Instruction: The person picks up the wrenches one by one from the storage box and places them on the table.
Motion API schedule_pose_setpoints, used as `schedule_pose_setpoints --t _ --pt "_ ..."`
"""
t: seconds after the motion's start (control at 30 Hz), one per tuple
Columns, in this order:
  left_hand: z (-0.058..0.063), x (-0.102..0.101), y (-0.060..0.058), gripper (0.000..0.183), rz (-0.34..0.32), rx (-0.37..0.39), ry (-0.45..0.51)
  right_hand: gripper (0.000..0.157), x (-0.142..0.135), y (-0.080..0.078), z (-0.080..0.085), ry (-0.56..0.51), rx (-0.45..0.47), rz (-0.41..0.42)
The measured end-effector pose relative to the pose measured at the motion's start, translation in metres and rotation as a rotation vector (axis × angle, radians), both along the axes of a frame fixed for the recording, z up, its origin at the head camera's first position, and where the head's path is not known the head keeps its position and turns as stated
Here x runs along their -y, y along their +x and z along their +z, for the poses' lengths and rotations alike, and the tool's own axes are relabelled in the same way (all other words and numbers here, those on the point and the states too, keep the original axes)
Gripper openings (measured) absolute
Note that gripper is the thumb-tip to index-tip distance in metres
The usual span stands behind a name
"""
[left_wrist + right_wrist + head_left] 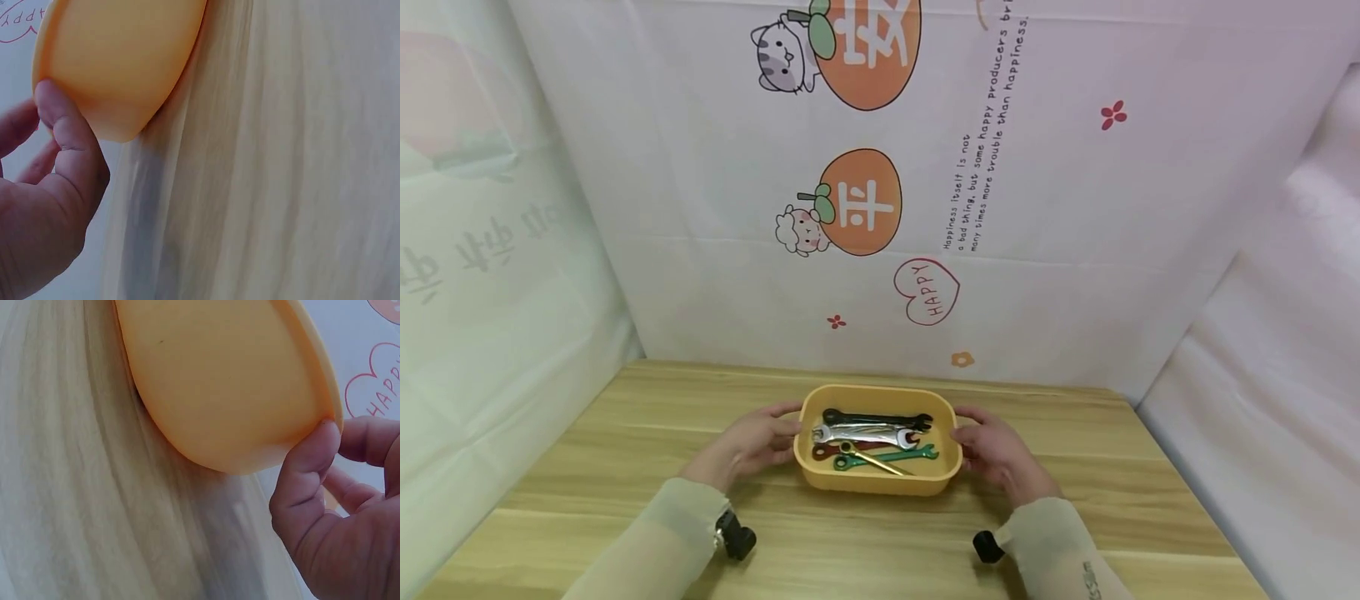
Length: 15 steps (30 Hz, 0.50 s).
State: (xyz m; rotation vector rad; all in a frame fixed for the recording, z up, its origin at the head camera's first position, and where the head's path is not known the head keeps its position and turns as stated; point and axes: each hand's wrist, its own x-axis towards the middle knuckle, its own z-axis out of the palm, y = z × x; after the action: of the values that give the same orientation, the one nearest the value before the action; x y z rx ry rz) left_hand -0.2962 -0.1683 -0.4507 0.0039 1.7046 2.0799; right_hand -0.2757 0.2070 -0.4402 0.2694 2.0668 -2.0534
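A yellow plastic bin (880,484) with rounded corners sits on the wooden table, held from both ends. My left hand (760,440) pinches its left rim, the thumb (55,103) against the near side. At the opposite end my right hand (996,450) grips the rim in the same way, its thumb (315,447) pressed on the wall. Inside lie several wrenches: a black wrench (880,418) at the back, a silver wrench (861,433) in the middle, and a green wrench (898,456) near the front. A gold wrench (876,461) crosses the green one, and a red wrench (827,452) is partly covered.
The wooden table (850,550) spreads around the bin on all sides. Behind it hangs a white printed cloth (1060,250) with orange fruit drawings and lettering. More pale cloth (1277,350) encloses the right side, and another sheet (490,350) the left.
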Motion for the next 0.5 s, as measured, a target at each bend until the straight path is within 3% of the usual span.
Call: schedule_pose_setpoints --t 0.27,0.5 --pt "0.002 -0.01 0.007 0.058 0.003 0.03 0.033 0.053 -0.001 0.002 -0.006 0.007 -0.018 -0.056" --pt "0.003 -0.017 0.011 0.056 0.004 0.013 -0.005 0.053 -0.006 0.005 -0.01 0.007 -0.017 -0.092"
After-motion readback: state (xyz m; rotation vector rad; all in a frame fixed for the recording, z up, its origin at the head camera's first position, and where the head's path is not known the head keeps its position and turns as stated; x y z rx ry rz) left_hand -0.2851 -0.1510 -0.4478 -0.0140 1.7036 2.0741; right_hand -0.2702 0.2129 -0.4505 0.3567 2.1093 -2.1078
